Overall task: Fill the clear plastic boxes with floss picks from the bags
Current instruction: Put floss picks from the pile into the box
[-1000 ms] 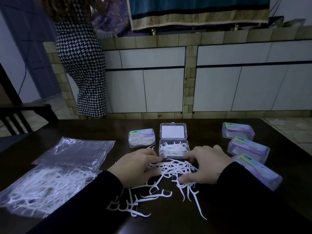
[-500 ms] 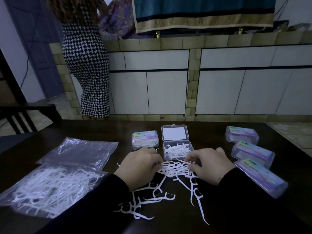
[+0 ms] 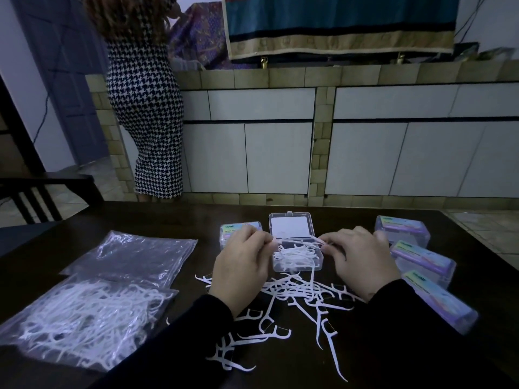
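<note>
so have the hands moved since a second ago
Yes. Both the left hand and right hand went from the loose pile forward to the open box, holding floss picks over it.

closed boxes bear coloured labels, print too blurred to read

Black long sleeves to wrists; left hand, right hand bare.
</note>
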The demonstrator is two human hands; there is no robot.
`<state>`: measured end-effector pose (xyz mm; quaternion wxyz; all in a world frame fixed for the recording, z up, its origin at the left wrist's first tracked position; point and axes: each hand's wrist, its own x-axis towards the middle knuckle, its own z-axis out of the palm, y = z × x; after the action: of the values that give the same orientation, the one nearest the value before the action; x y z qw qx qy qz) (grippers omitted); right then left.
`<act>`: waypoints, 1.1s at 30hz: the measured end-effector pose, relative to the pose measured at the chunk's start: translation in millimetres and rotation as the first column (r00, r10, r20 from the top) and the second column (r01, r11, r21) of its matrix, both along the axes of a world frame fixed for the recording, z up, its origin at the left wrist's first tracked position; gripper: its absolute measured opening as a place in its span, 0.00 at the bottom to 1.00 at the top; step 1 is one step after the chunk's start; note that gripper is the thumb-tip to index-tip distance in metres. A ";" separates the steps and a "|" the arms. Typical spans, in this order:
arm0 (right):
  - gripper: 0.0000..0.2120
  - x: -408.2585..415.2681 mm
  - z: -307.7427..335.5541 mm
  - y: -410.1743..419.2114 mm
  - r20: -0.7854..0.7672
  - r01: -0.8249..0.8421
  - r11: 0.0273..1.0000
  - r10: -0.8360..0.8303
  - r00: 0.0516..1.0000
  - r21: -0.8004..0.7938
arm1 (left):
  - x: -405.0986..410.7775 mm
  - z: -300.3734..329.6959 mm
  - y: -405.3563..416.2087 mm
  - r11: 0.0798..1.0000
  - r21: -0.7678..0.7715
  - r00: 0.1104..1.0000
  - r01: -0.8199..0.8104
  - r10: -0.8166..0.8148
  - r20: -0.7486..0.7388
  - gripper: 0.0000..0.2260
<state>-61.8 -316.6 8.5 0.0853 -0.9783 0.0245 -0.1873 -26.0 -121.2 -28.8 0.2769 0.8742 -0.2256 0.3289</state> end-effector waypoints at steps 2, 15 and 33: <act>0.15 3.2 -0.6 -1.0 0.035 0.031 0.999 -0.030 0.999 -0.024 | 3.9 4.9 -9.8 0.996 -0.079 0.999 -0.034 0.031 -0.044 0.10; 0.13 31.8 -12.1 3.6 0.067 -0.019 0.956 0.040 0.997 -0.291 | 25.8 13.2 -27.7 0.966 -0.247 0.988 -0.079 0.044 -0.145 0.08; 0.14 44.3 -8.1 3.7 0.059 -0.139 0.971 0.153 0.987 -0.194 | 25.6 19.7 -21.6 0.956 -0.280 0.970 -0.084 0.014 -0.243 0.05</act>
<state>-17.5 -312.9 0.4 0.0062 -0.9736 -0.0684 -0.2178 -0.4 -142.7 -9.1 0.4180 0.8630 -0.1187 0.2578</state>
